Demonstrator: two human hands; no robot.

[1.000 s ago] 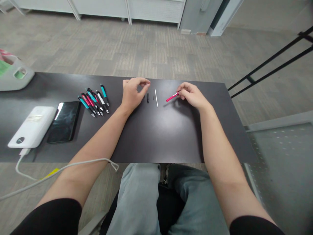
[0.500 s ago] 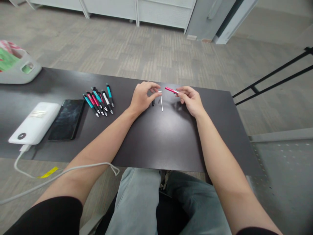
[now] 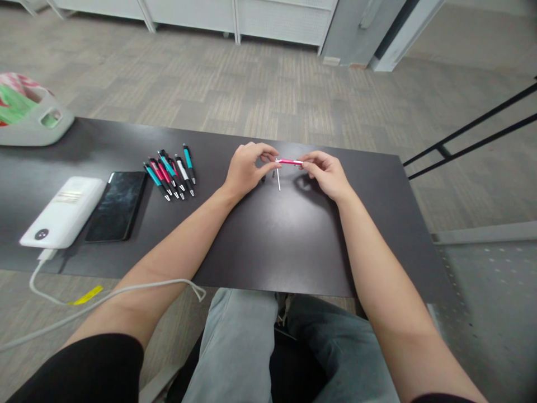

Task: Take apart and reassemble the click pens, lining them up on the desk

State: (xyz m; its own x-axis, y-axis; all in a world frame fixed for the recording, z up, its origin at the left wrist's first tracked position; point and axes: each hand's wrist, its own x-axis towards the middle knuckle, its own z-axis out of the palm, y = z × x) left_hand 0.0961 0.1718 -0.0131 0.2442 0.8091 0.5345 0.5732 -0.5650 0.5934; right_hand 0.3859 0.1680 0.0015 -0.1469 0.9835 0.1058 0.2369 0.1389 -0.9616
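Barrel (image 3: 288,162) runs crosswise, pink end (image 3: 282,161) pointing left.

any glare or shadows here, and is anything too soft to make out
Head view: pale glare on the dark tabletop; head view: soft shadow below the right hand; head view: fine detail lost on the small dark piece by the left hand.

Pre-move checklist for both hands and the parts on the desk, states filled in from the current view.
1. Right hand gripping pink pen barrel: ok.
2. Left hand gripping the barrel's other end: cannot tell; it meets that end in view, contact unclear.
3. White rod lying on the desk: ok.
4. Black piece fully visible: not ok, partly hidden by the left hand.
5. Pens apart from both hands: ok.
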